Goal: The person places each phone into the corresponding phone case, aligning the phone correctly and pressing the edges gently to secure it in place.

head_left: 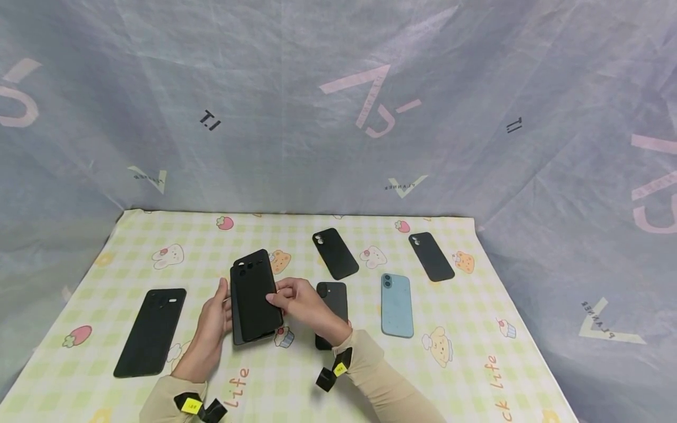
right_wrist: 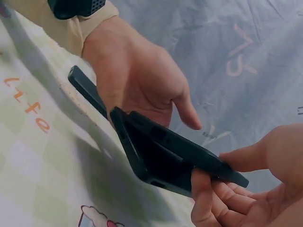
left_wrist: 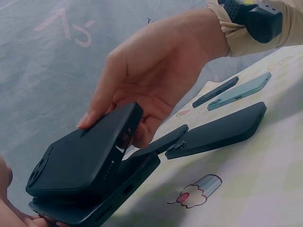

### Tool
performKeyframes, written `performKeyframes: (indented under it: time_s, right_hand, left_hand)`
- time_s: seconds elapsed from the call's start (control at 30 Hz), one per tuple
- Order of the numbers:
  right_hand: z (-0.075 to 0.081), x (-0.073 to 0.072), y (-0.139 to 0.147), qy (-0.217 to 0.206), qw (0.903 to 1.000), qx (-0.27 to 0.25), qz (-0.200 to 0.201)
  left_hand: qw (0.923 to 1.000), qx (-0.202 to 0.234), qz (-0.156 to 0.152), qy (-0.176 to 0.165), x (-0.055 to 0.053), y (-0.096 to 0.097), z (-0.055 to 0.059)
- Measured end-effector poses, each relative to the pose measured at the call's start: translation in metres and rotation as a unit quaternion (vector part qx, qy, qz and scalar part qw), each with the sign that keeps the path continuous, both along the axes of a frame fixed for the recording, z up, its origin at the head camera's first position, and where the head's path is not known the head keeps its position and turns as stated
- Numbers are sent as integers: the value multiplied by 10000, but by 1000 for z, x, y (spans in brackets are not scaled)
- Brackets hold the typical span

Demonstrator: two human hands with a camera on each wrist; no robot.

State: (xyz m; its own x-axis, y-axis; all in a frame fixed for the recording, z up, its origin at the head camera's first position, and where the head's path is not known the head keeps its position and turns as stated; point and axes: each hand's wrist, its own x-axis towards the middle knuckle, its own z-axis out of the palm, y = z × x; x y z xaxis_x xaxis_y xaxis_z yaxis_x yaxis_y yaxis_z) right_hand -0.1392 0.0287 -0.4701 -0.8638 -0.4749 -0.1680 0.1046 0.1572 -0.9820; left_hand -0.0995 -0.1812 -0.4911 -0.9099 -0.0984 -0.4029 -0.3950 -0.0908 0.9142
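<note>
My right hand (head_left: 301, 299) pinches a black phone case (head_left: 259, 299) by its right edge, thumb on top. Camera cutouts show near the case's upper end, and side openings appear in the left wrist view. Beneath it lies a dark phone (head_left: 237, 329), its left and lower edges showing past the case. My left hand (head_left: 214, 317) holds this phone from the left, its fingers partly hidden behind it. In the right wrist view, the case (right_wrist: 180, 144) and the phone (right_wrist: 132, 153) stand at an angle, with a gap at one end.
A long black case (head_left: 150, 332) lies at left. To the right are a black phone (head_left: 335, 302), partly behind my right wrist, and a light blue phone (head_left: 396, 305). Two black cases, one (head_left: 335, 254) nearer the middle and another (head_left: 432, 257) farther right, lie behind them on the checked tablecloth (head_left: 465, 376).
</note>
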Motion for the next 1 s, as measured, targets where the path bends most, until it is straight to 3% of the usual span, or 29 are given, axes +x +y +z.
performKeyframes:
  time_s: [0.2, 0.43, 0.73, 1.0]
  right_hand:
    - [-2, 0, 2, 594, 9963, 618, -103]
    - [-2, 2, 4, 1486, 9782, 1447, -136]
    - [-5, 4, 4, 1779, 9684, 1745, -120]
    - [-7, 7, 1, 1858, 9657, 1815, 39]
  left_hand:
    - [10000, -36, -60, -20, 0, 0, 1]
    - [9999, -24, -144, 34, 0, 1, 1]
    - [9998, 36, -184, 88, 0, 1, -1]
    - [9997, 69, -198, 110, 0, 2, -5]
